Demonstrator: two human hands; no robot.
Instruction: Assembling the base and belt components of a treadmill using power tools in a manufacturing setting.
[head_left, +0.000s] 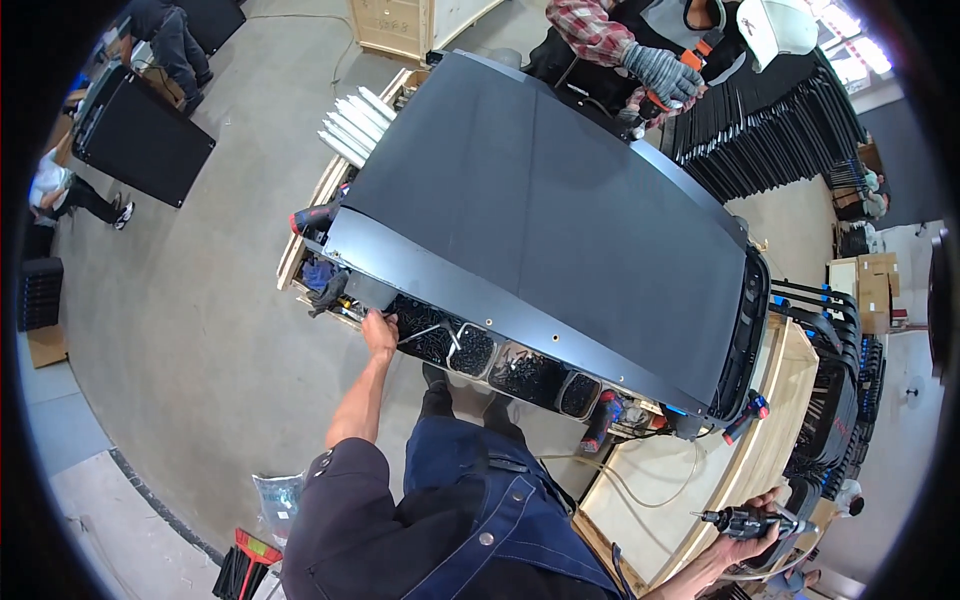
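Observation:
In front of me lies a large dark grey panel (pixel 540 200) with a smooth grey rail (pixel 430 265) along its near edge. Below that rail, my left hand (pixel 380 332) reaches to the left end of a row of screw bins (pixel 520 370). Its fingers are curled, and their tips are partly hidden, so what they pinch is unclear. A thin bent metal rod (pixel 420 333) lies over the bin beside them. Out at the lower right, my right hand (pixel 755 535) grips a black power screwdriver (pixel 745 521), its thin bit pointing left.
Cordless drills (pixel 602 420) hang around the bench edge. Across the panel, a co-worker's gloved hand (pixel 665 75) holds an orange-and-black tool (pixel 690 60). White strips (pixel 358 125) stick out at the left. A pale hose (pixel 660 500) loops by a wooden crate (pixel 765 410). Black frames (pixel 770 130) are stacked behind.

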